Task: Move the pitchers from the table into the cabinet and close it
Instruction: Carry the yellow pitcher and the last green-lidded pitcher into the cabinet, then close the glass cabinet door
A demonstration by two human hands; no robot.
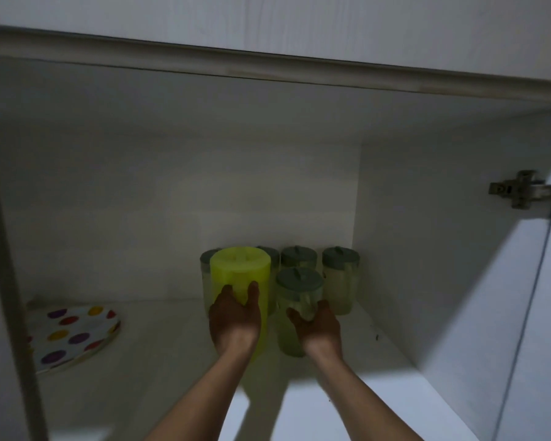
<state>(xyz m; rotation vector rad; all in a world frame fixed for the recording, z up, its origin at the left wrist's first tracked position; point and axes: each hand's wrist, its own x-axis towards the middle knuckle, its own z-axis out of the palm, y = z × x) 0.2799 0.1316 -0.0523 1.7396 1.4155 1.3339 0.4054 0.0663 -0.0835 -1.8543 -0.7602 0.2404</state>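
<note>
Setting: inside of a white cabinet (172, 192), dimly lit, seen from below the upper edge, both bare forearms reaching in from the bottom of the frame.
Yellow-green pitcher (240, 272): upright on the cabinet shelf (159, 345), opaque, tallest and brightest item there, used here as the landmark.
Left hand (234, 316): wrapped around the lower front of the yellow-green pitcher, thumb and fingers spread on either side of the wall, clamped on it.
Clear pitcher (296, 300): just right of the yellow-green pitcher, nearly touching it, grey-green lid with a knob, upright on the shelf.
Right hand (315, 324): cupped against the front of the clear pitcher, fingers curled around the glassy body, gripping it.
Back row: three or four more lidded clear pitchers behind and to the right of the yellow-green pitcher, close to the rear wall; the one directly behind mostly hidden, rightmost pitcher (340, 278) near the cabinet's right side wall.
Spotted plate (74, 335): well to the left of the yellow-green pitcher, lying on the same shelf, white with coloured dots.
Cabinet door (541, 313): far right of the yellow-green pitcher, swung open, metal hinge (519, 189) showing.
</note>
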